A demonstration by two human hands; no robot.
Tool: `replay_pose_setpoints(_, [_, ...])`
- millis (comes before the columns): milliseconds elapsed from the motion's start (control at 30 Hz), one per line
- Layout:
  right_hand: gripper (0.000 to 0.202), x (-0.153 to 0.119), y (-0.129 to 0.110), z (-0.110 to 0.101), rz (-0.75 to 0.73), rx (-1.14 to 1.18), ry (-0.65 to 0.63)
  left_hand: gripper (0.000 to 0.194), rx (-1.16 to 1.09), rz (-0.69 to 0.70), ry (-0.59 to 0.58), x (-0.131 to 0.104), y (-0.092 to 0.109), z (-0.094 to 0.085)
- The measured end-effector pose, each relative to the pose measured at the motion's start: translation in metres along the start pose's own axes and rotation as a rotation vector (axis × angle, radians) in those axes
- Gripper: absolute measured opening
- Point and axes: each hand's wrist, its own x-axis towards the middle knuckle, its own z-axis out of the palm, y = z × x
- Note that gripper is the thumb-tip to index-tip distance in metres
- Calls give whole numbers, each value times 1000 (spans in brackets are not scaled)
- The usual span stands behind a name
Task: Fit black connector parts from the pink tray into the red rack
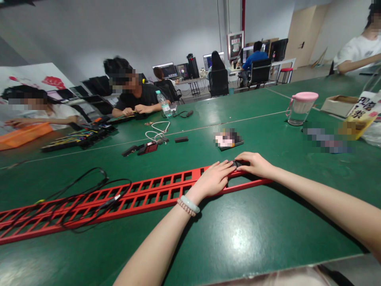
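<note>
A long red slotted frame [195, 174] runs across the green table, made of two rows of rectangular openings. My left hand [212, 179] lies flat over its right part, fingers stretched towards a small black block [237, 163]. From the right, my right hand [258, 164] reaches to that same block, its fingers bent and closed on the block's right end. The block sits at the frame's far edge, and the hands cover much of it. Black cable [102, 172] lies in loose loops over the frame's left half.
Beyond the frame lie a dark red and black box [148, 148], a white cord [151, 135], a black bar [181, 139] and a dark flat object [232, 146]. A pink-lidded cup [300, 109] and a bottle [163, 104] stand farther off. Other people sit around the table.
</note>
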Motion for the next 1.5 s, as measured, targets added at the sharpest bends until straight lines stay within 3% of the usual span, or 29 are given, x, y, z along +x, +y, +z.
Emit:
replay_pose_setpoints(767, [25, 2, 6, 3, -7, -22, 8, 51, -11, 1, 2, -1, 0, -1])
replay_pose_setpoints(1500, [26, 7, -1, -6, -132, -131, -138, 51, -11, -1, 23, 0, -2, 1])
